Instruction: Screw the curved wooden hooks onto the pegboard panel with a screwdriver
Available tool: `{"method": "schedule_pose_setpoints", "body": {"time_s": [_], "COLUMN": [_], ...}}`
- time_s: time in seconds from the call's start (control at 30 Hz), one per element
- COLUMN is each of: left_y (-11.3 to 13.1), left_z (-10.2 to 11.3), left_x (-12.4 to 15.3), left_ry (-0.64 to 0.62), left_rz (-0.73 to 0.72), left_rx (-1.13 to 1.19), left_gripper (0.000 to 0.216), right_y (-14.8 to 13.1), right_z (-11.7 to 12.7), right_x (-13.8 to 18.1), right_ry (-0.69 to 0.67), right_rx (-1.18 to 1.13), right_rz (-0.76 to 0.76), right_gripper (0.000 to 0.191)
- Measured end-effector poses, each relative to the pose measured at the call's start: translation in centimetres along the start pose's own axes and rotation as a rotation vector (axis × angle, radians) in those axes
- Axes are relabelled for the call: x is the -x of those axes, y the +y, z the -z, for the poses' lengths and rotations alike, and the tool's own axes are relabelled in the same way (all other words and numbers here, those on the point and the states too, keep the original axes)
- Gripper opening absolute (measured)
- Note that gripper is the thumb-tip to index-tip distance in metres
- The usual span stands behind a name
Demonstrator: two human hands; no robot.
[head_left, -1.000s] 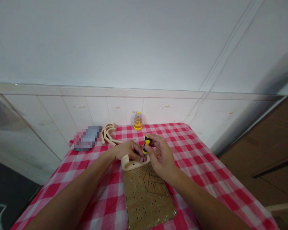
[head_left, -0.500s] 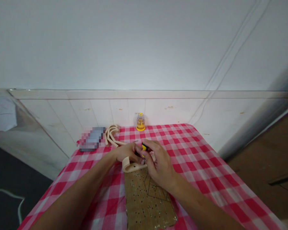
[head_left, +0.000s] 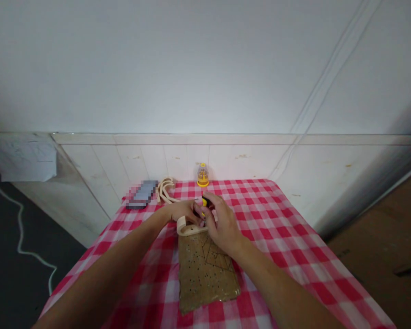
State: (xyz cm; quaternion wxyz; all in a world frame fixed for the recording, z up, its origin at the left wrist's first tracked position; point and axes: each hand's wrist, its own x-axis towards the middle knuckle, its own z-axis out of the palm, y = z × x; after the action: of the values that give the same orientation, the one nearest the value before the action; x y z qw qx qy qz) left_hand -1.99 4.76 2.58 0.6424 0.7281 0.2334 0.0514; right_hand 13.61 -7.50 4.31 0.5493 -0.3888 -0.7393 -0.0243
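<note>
A brown board (head_left: 205, 269) dotted with small holes lies on the red-and-white checked tablecloth (head_left: 281, 233). A pale curved wooden piece (head_left: 187, 228) rests on the board's far end. My left hand (head_left: 183, 212) is closed on that piece and presses it down. My right hand (head_left: 221, 224) is wrapped round a small black-and-yellow screwdriver (head_left: 204, 202), whose tip points down at the wooden piece between my two hands.
Several more pale curved pieces (head_left: 166, 192) lie at the table's far left, beside a blurred flat object (head_left: 143, 194). A small yellow bit holder (head_left: 202, 175) stands at the far edge against the white panelled wall. Dark floor lies left, brown floor right.
The view has swung and drawn back, so the table sits lower and smaller in the picture. My hands stay together on the wooden piece; the screwdriver sits lower in my right hand.
</note>
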Motion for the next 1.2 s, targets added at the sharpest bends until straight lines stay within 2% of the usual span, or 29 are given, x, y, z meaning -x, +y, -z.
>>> {"method": "schedule_pose_setpoints", "body": {"time_s": [0.13,0.33,0.53,0.7,1.03,1.2], "left_y": [0.1,0.3,0.0,-0.7,-0.7,-0.7], "left_z": [-0.9,-1.5,-1.7,-1.6,-1.5,-1.6], "left_x": [0.5,0.7,1.1,0.9,0.9,1.0], "left_ry": [0.043,0.024,-0.020,-0.039,-0.016,-0.013], "left_rz": [-0.059,-0.146,-0.155,-0.145,-0.172,-0.186], "left_rx": [-0.026,-0.045,-0.023,-0.011,0.039,0.060], "left_gripper": [0.034,0.026,0.026,0.036,0.035,0.038], "right_y": [0.3,0.3,-0.8,-1.0,-0.6,-0.4], "right_z": [-0.2,0.2,0.6,0.7,0.3,0.3], "right_x": [0.1,0.3,0.4,0.5,0.1,-0.1], "right_ry": [0.051,0.061,0.012,-0.020,0.077,0.083], "right_rx": [0.009,0.051,0.069,-0.048,0.001,0.029], "right_rz": [-0.090,-0.094,-0.016,-0.115,-0.122,-0.085], "right_gripper": [0.040,0.040,0.040,0.037,0.035,0.035]}}
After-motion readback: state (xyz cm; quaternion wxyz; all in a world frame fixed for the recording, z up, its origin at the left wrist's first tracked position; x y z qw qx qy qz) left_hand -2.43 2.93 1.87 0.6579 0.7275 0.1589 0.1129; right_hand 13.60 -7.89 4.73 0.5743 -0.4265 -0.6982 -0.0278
